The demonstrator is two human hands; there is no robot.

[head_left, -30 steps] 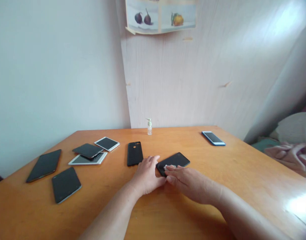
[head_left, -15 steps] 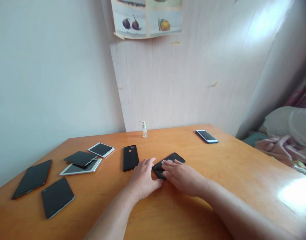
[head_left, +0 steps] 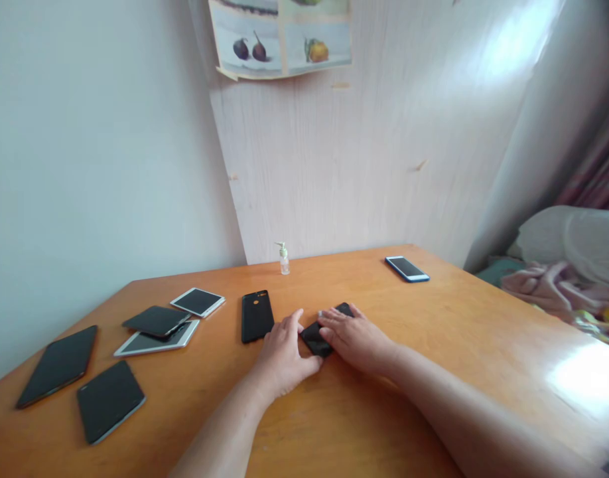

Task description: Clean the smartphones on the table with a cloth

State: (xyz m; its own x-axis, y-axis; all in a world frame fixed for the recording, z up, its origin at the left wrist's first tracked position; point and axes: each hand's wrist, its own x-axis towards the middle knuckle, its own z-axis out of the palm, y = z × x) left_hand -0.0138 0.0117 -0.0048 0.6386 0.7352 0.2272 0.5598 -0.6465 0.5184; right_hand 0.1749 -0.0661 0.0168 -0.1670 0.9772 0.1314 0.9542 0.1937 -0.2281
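A black smartphone [head_left: 315, 340] lies flat on the wooden table in front of me. Its left end sits between the thumb and fingers of my left hand [head_left: 284, 355], which steadies it. My right hand [head_left: 357, 337] lies over the phone's other half, fingers pressed down on a small white tissue [head_left: 320, 315]. Most of that tissue is hidden beneath the fingers. Just left of the phone, beyond my left hand, a black phone case [head_left: 257, 315] with a camera cutout rests on the tabletop.
Several dark and white phones or tablets, among them a black one [head_left: 110, 400] and a white-framed one [head_left: 199, 302], lie at the left, two overlapping. A small clear pump bottle [head_left: 284, 260] stands at the back edge. A blue-edged phone [head_left: 406, 269] lies back right.
My right hand has shifted slightly over the phone and now covers more of its far right end. The left hand keeps its hold. The whole view has moved a little.
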